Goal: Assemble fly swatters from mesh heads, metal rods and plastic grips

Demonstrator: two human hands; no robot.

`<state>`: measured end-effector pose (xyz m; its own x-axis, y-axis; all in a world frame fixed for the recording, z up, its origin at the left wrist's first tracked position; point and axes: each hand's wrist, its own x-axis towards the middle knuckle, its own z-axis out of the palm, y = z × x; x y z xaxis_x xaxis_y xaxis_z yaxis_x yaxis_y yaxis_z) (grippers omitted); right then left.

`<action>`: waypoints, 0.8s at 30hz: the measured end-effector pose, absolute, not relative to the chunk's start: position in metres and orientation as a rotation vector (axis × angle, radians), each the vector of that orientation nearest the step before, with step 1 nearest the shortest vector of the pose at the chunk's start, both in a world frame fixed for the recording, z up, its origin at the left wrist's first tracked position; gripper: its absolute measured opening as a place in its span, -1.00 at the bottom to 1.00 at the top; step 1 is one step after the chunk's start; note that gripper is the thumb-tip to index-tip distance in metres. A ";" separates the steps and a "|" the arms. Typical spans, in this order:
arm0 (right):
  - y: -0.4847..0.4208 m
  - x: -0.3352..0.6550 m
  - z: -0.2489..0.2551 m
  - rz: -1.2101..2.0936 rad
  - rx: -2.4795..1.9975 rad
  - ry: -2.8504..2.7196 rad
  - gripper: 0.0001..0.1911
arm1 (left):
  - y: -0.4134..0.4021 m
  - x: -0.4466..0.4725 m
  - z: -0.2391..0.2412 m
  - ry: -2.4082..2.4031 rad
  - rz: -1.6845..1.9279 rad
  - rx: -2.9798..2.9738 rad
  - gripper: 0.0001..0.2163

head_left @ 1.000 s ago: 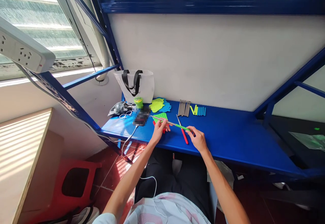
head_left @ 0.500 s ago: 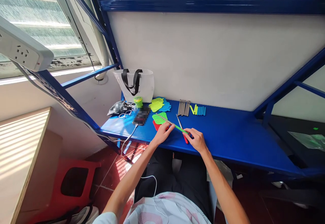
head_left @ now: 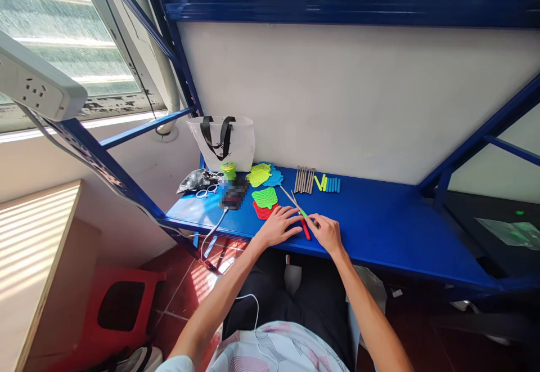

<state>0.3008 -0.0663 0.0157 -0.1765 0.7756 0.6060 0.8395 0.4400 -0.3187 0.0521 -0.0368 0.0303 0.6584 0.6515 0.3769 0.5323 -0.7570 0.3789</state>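
My right hand is closed on the green handle of a thin metal rod, which points up and to the left over the table. My left hand has its fingers spread, their tips close to the green handle; whether they touch it I cannot tell. A second rod with a red handle lies between my hands, crossed by the green-handled one. Left of it are a green mesh paddle head and a red mesh paddle head, the red one partly under the green.
On the blue table, several bare metal rods lie beside yellow sleeves and blue sleeves. Yellow and blue mesh heads lie farther back. A white bag, green jar and scissors are at left.
My left hand has let go of the metal rod and opened, moving slightly right and down. The green-handled rod has swung to a steeper angle in my right hand.
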 end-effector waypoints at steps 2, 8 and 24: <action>-0.065 0.301 0.015 -0.131 -1.439 -1.958 -0.50 | -0.037 0.053 0.031 0.915 0.681 2.666 -0.53; -0.061 0.302 0.018 0.022 -1.576 -2.009 -0.57 | -0.038 0.053 0.035 0.953 0.776 2.613 -0.63; -0.066 0.300 0.026 0.100 -1.278 -2.188 -0.56 | -0.031 0.049 0.028 1.318 0.944 2.479 -0.69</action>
<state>0.2996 -0.0662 0.0261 -0.3589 0.8150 0.4549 0.7699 0.5340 -0.3494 0.0490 -0.0307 0.0284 0.4060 0.7956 0.4496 0.6817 -0.5913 0.4308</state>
